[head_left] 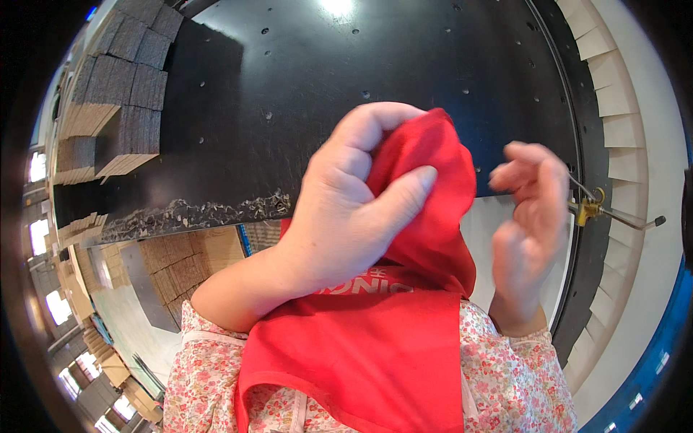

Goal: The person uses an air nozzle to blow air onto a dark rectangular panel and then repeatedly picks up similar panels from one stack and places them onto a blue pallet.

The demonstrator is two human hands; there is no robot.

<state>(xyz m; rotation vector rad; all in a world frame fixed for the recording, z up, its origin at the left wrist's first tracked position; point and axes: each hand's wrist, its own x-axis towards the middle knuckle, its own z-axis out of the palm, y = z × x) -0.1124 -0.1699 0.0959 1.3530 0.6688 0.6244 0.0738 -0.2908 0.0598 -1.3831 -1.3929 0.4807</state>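
Red cloth (426, 187) in left hand (346, 209).

Black worktable (375, 58) beyond left hand (339, 216); cardboard stacks (115, 94) on it, far left of that hand, nr table edge.

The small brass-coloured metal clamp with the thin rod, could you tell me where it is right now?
In the head view the small brass-coloured metal clamp sits at the right, on the black round table's rim, just beyond the blurred right hand.
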